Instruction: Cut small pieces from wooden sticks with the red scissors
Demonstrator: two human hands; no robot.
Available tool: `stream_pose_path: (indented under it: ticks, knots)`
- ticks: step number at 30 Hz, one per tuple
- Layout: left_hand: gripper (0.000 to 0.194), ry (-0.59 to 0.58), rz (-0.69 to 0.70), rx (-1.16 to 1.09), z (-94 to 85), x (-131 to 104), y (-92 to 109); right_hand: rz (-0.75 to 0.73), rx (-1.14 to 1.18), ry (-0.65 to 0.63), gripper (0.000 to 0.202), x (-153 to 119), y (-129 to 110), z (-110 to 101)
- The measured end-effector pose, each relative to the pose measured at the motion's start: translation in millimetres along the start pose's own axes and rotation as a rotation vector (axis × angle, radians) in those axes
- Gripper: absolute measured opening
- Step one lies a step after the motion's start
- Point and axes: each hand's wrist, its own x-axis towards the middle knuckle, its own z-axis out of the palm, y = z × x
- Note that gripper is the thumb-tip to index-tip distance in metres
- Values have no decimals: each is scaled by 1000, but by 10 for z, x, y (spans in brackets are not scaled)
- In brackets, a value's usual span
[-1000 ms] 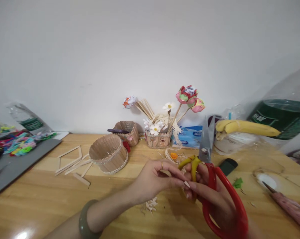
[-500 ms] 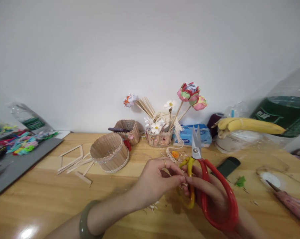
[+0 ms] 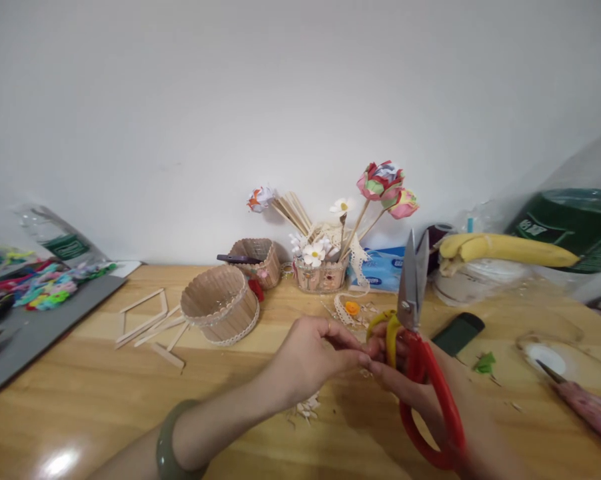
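Note:
My right hand carries a pair of scissors with one red and one yellow handle, hooked over the fingers, blades upward and slightly parted. The thumb and fingertips of my left hand pinch together and meet those of my right hand. Whatever small piece lies between the fingertips is too hidden to name. Below the hands, pale wood shavings lie on the wooden table. A round wooden-stick basket with lace trim stands left of my hands.
Loose flat sticks lie at left. Behind are a small flower basket, a smaller stick basket, a blue tissue pack and bananas. At right are a dark green flat object and a pink-handled pointed tool.
The scissors have turned and shifted a little right and up with my right hand. My fingertips still meet, and more of the shavings below shows.

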Motion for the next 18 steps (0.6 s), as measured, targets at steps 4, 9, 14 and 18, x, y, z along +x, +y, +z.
stream_pose_path:
  ticks: [4,9,14,18]
  knots:
    - [12,2,13,27,-20,-19,-17,-33,-131,18,19,-34,-91,13]
    - [15,-22,54,-13,-40,-11,-53,-35,-78,10,20,-26,-48,13]
    - [14,0,75,-70,-41,7,-60,-27,126,6,24,2,94,-26]
    - [12,-20,138,-102,-25,-25,-69,-11,144,-14,20,18,160,-52]
